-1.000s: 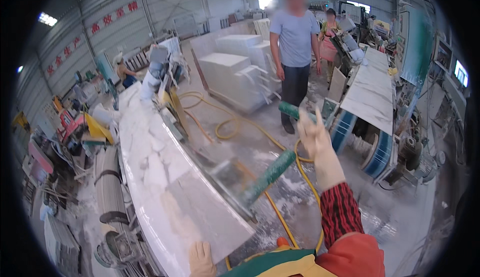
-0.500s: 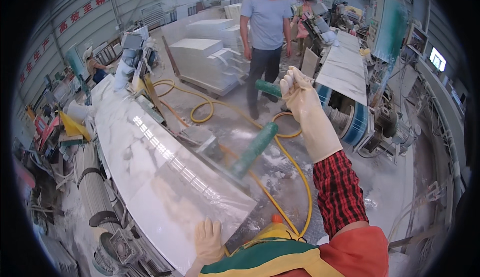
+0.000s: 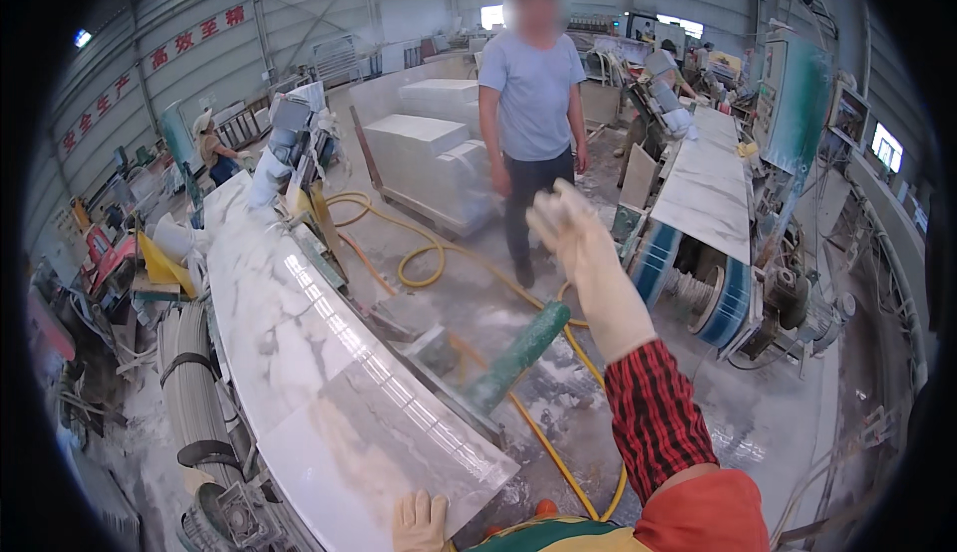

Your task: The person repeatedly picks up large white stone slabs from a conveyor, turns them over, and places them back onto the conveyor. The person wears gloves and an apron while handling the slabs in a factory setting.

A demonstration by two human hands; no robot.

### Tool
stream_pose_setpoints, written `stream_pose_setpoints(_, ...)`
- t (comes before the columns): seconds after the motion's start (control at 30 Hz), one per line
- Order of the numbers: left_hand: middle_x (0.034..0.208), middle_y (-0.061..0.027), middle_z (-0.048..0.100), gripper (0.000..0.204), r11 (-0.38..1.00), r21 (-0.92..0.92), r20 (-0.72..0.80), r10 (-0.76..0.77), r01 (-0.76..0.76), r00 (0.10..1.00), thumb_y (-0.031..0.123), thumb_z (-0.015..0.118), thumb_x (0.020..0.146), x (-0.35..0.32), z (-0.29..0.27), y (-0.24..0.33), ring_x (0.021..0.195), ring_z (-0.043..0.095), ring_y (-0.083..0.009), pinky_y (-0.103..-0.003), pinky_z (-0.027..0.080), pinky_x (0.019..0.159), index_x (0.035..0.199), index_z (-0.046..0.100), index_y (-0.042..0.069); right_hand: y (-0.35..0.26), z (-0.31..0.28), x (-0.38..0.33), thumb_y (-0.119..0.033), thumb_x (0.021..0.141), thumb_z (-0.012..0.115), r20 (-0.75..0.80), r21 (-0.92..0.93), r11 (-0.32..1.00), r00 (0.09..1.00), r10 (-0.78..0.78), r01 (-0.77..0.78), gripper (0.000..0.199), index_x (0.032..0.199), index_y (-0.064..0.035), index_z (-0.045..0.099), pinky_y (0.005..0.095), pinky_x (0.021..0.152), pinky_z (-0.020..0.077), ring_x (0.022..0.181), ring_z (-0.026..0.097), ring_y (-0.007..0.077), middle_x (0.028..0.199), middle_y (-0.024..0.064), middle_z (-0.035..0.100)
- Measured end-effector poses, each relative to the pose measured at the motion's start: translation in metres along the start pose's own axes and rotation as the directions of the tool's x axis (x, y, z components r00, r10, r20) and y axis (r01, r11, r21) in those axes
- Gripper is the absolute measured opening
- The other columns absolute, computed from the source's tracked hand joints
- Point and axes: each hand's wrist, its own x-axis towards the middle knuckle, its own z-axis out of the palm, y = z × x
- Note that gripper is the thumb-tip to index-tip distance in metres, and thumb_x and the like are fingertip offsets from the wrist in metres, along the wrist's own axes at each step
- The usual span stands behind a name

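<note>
At the near end of a long polished marble slab [image 3: 329, 393], my left hand [image 3: 420, 522] rests with its fingers laid flat on the white and tan surface. It wears a cream rubber glove. My right hand [image 3: 570, 228], gloved alike, is raised ahead with the arm stretched out. Its fingers are smeared by motion, and whether they hold anything does not show. Below that hand, apart from it, a thick green cylinder [image 3: 523, 353] slants up beside the slab. Just beyond the raised hand stands a person [image 3: 533, 104] in a light blue T-shirt, facing me with both arms down.
Yellow hose [image 3: 424, 271] loops over the wet floor. Stacked pale stone blocks [image 3: 424, 163] stand behind it. To the right, a machine bench carries another slab [image 3: 703, 183], with blue-rimmed drums [image 3: 723, 303] below. Far left, another person [image 3: 214, 148] works beside a machine.
My view has tilted up, so the scene sits lower. My right hand's fingers have changed pose, and the small green cylinder end beside them no longer shows. My left hand stays on the slab.
</note>
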Motion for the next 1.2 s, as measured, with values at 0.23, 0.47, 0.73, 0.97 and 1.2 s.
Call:
stream_pose_setpoints(0.23,0.155,-0.0316,0.042,0.087,0.999,-0.033,0.134,-0.007,0.012,0.991,0.04,0.076,0.076,0.02,-0.035,0.019,0.14,0.04,-0.0567,-0.067,0.033,0.116,0.152,0.049,0.006,0.025,-0.163,-0.258,-0.026,0.103,0.065,-0.008,-0.495,0.14,0.165,0.986,-0.858,0.043,0.136,0.0015,0.066,0.0423,0.108,0.0516,0.122,0.068,0.0261,0.127,0.0155,0.073)
stream_pose_setpoints(0.47,0.155,-0.0299,0.043,0.085,0.993,-0.084,0.25,-0.059,0.082,0.966,0.045,0.076,0.078,0.014,-0.04,0.019,0.139,0.041,-0.0562,-0.067,0.032,0.116,0.153,0.049,0.013,0.142,-0.152,-0.45,-0.057,0.097,0.065,0.407,0.114,0.345,0.361,0.839,-0.931,0.077,0.157,-0.0137,0.043,0.0534,0.123,0.0342,0.144,0.048,0.0399,0.156,0.0196,0.051)
stream_pose_setpoints(0.73,0.142,-0.0287,0.054,0.056,0.986,-0.146,0.03,0.084,-0.079,0.996,0.024,0.07,0.087,0.001,-0.002,-0.16,0.126,0.053,-0.0531,-0.059,0.039,0.112,0.136,0.059,0.002,0.186,-0.101,-0.43,-0.026,0.104,0.068,-0.219,0.244,0.134,0.08,0.972,-0.96,0.043,0.126,0.0099,0.063,0.0406,0.096,0.0622,0.112,0.073,0.0342,0.124,0.0239,0.071)
stream_pose_setpoints(0.97,0.143,-0.0292,0.053,0.071,0.967,0.067,-0.235,-0.222,0.244,0.946,0.025,0.081,0.08,0.045,-0.062,-0.26,0.133,0.048,-0.0509,-0.058,0.037,0.113,0.142,0.055,0.003,0.194,-0.105,-0.452,-0.026,0.102,0.07,-0.475,0.018,0.258,0.219,0.852,-0.966,0.044,0.122,0.0116,0.061,0.047,0.093,0.0624,0.104,0.074,0.0384,0.118,0.0273,0.071)
stream_pose_setpoints(1.2,0.113,-0.0248,0.07,0.047,0.887,-0.041,-0.016,-0.461,0.46,0.887,0.028,0.071,0.09,0.08,-0.056,-0.337,0.1,0.067,-0.0433,-0.053,0.052,0.094,0.128,0.063,0.001,0.183,-0.075,-0.457,-0.03,0.106,0.062,-0.546,-0.004,0.331,0.28,0.79,-0.944,0.042,0.125,0.0073,0.061,0.0473,0.094,0.0617,0.102,0.075,0.0376,0.113,0.0256,0.073)
